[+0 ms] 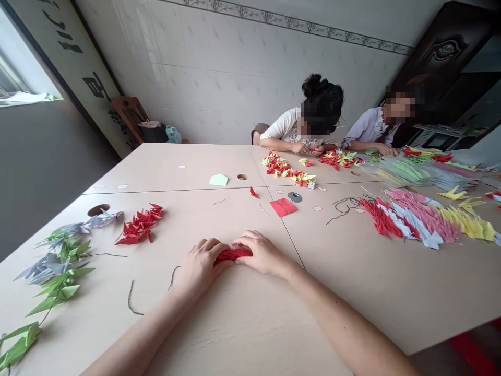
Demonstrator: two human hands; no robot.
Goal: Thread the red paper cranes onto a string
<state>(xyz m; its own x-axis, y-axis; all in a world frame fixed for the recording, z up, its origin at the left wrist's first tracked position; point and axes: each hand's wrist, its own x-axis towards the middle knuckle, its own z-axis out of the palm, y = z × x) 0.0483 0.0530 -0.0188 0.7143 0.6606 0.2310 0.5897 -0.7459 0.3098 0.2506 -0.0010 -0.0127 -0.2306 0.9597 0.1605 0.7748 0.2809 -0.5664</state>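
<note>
Seemingly gathering and evening the red bundle, holding it at twelve o'clock, on or just above the table, too hidden for telling which. Curling the left hand nearly closed round its nine-o'clock end, the right hand likewise round its three-o'clock end. Probably calling next for even pressure from both sides. Facing a red sheet at two and, farther out, coloured stacks at three.

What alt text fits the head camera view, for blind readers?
Left hand and right hand grip a red bundle at a table. Red origami cranes lie to the left; across are a person in white and another in lavender.
</note>
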